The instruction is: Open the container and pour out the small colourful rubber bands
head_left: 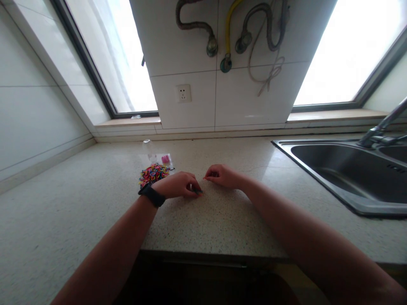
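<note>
Both forearms are reaching over the counter (79, 220) edge. Left hand (178, 185), wearing a black watch (151, 195), is pinching something small and dark at its fingertips; right hand (222, 176) is pinching a tiny red band (205, 178). Just left, a heap of coloured bands (153, 173) is lying. Farther right, a sink (346, 178) is sitting.

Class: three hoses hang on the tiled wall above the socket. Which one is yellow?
The middle hose, between the two grey corrugated ones; it alone is yellow.
</note>
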The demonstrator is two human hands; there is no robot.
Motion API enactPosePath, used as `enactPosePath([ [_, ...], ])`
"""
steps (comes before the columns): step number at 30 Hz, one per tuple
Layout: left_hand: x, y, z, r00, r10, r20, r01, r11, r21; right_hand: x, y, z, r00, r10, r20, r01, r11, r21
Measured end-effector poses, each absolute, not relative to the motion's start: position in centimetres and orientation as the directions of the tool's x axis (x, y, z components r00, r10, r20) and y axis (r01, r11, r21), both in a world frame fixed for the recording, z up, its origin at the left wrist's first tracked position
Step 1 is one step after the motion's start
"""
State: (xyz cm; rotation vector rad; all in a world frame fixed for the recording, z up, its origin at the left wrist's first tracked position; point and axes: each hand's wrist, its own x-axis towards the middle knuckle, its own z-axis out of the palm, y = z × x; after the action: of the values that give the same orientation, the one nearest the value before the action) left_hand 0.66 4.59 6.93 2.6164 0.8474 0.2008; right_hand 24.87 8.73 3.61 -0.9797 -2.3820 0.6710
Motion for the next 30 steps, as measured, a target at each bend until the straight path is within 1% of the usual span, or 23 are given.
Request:
enactPosePath([
  [6, 1.2, 4.5, 6.9, 0.800, 0.596, 0.061, 0.549, -0.770, 0.327, 24.7, 8.6, 3.7, -0.643, 0.726, 0.243, 0.504, 0.640, -0.580],
  [9, 1.0, 4.7, 6.6, 0.781, 0.616, 0.106, 0.559, -0.764, 0.322, 24.5, 8.7, 3.3, -0.652, 0.715, 0.251, 0.455, 0.634, -0.625],
  [10, 0.9, 4.9, 6.5, 0.765, 0.632, 0.123, 0.565, -0.750, 0.344, 24.4, 8.7, 3.3, -0.654, 0.713, 0.251, 0.434, 0.626, -0.648],
  [12, 0.6, 5.2, 6.2, 0.711, 0.690, 0.135, 0.582, -0.686, 0.437, 24.2, 8.4, 3.4, -0.658, 0.709, 0.253, 0.396, 0.612, -0.684],
  [14, 0.3, 5.5, 5.9, 0.651, 0.750, 0.113, 0.584, -0.591, 0.556, 23.9, 8.1, 3.5, -0.658, 0.691, 0.299, 0.352, 0.634, -0.688],
  [16, 0.2, 5.6, 5.7, 0.623, 0.777, 0.094, 0.558, -0.525, 0.642, 23.6, 7.9, 3.6, -0.649, 0.665, 0.370, 0.299, 0.670, -0.680],
  [18, 0.3, 5.7, 5.5, 0.618, 0.780, 0.101, 0.532, -0.509, 0.677, 23.1, 7.8, 3.4, -0.647, 0.642, 0.412, 0.238, 0.683, -0.691],
  [20, 0.5, 5.8, 5.3, 0.616, 0.782, 0.095, 0.522, -0.495, 0.694, 22.7, 7.9, 3.1, -0.649, 0.640, 0.410, 0.211, 0.670, -0.712],
  [22, 0.6, 5.9, 5.2, 0.607, 0.791, 0.069, 0.524, -0.465, 0.713, 22.3, 8.1, 2.7, -0.638, 0.667, 0.385, 0.230, 0.642, -0.731],
  [25, 0.4, 6.0, 5.2, 0.589, 0.807, 0.048, 0.522, -0.425, 0.740, 22.1, 8.1, 2.5, -0.599, 0.730, 0.330, 0.330, 0.600, -0.729],
  [27, 0.3, 6.0, 5.2, 0.594, 0.803, 0.045, 0.521, -0.427, 0.739, 22.0, 8.0, 2.6, -0.585, 0.750, 0.309, 0.398, 0.597, -0.696],
  [30, 0.1, 6.0, 5.3, 0.605, 0.794, 0.057, 0.556, -0.473, 0.683, 22.0, 7.8, 3.0, -0.601, 0.739, 0.305, 0.466, 0.634, -0.617],
])
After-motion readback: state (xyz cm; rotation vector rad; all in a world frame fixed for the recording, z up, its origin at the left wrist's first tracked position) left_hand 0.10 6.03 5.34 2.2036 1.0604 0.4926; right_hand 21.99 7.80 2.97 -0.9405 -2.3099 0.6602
